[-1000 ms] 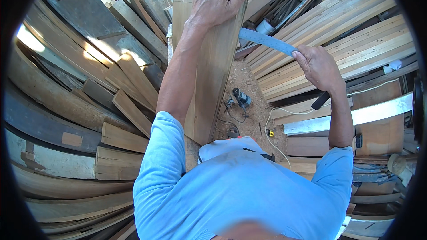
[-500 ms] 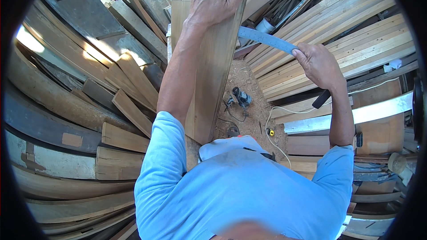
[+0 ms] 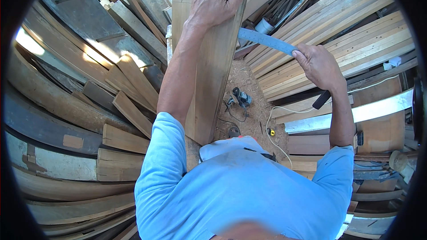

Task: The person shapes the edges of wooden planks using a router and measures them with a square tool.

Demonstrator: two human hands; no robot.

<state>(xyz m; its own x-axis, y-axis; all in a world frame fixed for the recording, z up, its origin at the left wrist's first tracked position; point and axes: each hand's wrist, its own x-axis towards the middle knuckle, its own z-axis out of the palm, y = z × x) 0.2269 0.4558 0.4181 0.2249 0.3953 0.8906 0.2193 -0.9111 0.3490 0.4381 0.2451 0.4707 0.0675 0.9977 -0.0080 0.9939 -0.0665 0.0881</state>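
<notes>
A long wooden board (image 3: 213, 71) stretches away in front of me, slightly left of centre. Toward its far end my left hand (image 3: 217, 0) lies with its fingers curled down, gripping the board, and the thumb is at its right edge. My right hand (image 3: 318, 64) is closed around one end of a flat, pale blue metal strip (image 3: 267, 41), thumb on top. Small marks show on the strip, but I cannot tell whether it is a ruler or a blade. Its other end meets the board's right edge or passes behind it. A black piece (image 3: 321, 100) shows beside my right wrist.
A corded power tool (image 3: 241, 97) and a yellow tape measure (image 3: 271, 131) lie on the sawdust-covered floor (image 3: 255, 115). A white cord (image 3: 284, 153) curves nearby. Stacked planks (image 3: 329, 31) fill the right; loose boards (image 3: 129, 106) crowd the left. A white cup (image 3: 265, 26) stands far off.
</notes>
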